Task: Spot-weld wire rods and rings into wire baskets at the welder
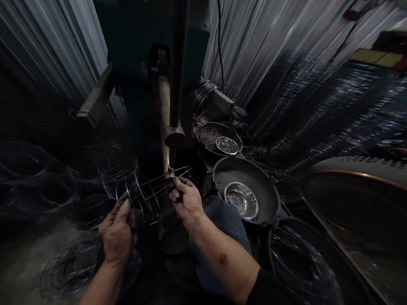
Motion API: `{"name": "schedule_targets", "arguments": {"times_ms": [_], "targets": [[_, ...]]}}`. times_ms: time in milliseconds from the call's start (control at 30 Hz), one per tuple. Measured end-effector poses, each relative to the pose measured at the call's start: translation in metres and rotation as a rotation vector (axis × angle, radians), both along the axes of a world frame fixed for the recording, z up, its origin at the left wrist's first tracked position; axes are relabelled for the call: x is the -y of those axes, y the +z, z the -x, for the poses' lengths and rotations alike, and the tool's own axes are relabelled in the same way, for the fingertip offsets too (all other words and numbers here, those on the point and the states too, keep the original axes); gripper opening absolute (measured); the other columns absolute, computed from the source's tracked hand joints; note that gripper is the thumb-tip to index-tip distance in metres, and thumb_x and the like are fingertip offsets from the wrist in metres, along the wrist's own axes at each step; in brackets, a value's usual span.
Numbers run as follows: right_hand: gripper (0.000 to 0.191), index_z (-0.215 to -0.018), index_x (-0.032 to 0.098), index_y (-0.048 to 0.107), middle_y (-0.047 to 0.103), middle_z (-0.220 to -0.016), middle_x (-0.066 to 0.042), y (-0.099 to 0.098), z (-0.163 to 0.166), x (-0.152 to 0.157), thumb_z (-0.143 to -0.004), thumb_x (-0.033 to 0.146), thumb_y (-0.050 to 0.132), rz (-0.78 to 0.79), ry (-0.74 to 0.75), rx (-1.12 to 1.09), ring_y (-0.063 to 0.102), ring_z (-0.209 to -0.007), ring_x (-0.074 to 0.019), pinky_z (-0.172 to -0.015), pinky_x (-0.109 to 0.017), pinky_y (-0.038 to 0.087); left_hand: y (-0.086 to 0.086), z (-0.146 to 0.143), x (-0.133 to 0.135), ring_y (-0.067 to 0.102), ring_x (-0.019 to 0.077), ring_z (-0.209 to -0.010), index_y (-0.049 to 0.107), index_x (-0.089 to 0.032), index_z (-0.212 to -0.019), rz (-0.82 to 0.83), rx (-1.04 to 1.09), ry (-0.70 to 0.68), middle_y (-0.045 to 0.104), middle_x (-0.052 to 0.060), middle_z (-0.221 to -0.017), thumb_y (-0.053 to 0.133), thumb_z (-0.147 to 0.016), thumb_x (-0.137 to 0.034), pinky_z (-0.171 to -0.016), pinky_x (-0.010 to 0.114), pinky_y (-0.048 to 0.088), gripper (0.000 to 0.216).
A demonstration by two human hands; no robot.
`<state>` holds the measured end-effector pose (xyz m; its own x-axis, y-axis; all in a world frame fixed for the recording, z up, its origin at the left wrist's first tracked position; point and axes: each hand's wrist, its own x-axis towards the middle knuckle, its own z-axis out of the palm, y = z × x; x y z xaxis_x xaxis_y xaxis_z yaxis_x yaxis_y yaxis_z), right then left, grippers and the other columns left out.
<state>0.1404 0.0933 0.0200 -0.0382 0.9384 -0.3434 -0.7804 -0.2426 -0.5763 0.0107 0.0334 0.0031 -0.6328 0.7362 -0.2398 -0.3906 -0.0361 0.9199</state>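
Note:
A wire frame (149,197) of thin curved and straight rods hangs between my two hands. My left hand (118,228) is closed on its left end, the thumb on top. The fingers of my right hand (187,195) pinch the right part, close to where the frame meets the machine. There the wire lies between a thin upper tip (172,159) and the end of a lower round metal arm (164,114). The thick dark vertical shaft (178,63) stands over this spot. Exactly what the right fingertips pinch is partly hidden.
On the right, a dark pan (219,166) holds a shiny metal bowl (243,201) of small pieces; another pan (202,127) stands behind it. Wire coils (295,254) lie at lower right. Stacked wire rings (117,171) stand at left, and a large fan-like round guard (352,171) at far right.

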Motion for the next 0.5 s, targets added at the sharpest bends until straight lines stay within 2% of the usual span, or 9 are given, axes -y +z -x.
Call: {"name": "schedule_targets", "arguments": {"times_ms": [200, 333, 500], "targets": [[0.019, -0.07, 0.015, 0.057, 0.059, -0.053, 0.002, 0.004, 0.004, -0.009, -0.061, 0.014, 0.074, 0.002, -0.017, 0.023, 0.036, -0.038, -0.0031, -0.04, -0.018, 0.026, 0.005, 0.003, -0.008, 0.036, 0.006, -0.039, 0.066, -0.016, -0.081, 0.025, -0.032, -0.031, 0.039, -0.008, -0.042, 0.072, -0.069, -0.036, -0.04, 0.018, 0.034, 0.025], [0.019, -0.071, 0.015, 0.055, 0.058, -0.054, 0.003, 0.005, 0.004, -0.013, -0.064, 0.013, 0.073, 0.003, -0.026, 0.028, 0.037, -0.038, -0.0029, -0.04, -0.018, 0.026, 0.005, 0.003, -0.011, 0.034, 0.0055, -0.038, 0.065, -0.016, -0.083, 0.023, -0.041, -0.032, 0.038, -0.009, -0.042, 0.072, -0.069, -0.037, -0.036, 0.017, 0.029, 0.026], [0.016, -0.072, 0.014, 0.057, 0.06, -0.055, 0.002, 0.007, 0.003, -0.012, -0.065, 0.013, 0.071, -0.012, -0.01, 0.008, 0.038, -0.037, -0.0028, -0.039, -0.018, 0.027, 0.007, 0.004, -0.009, 0.035, 0.0062, -0.036, 0.064, -0.015, -0.081, 0.036, -0.102, -0.049, 0.039, -0.008, -0.041, 0.07, -0.071, -0.04, -0.034, 0.018, 0.028, 0.027]]}}
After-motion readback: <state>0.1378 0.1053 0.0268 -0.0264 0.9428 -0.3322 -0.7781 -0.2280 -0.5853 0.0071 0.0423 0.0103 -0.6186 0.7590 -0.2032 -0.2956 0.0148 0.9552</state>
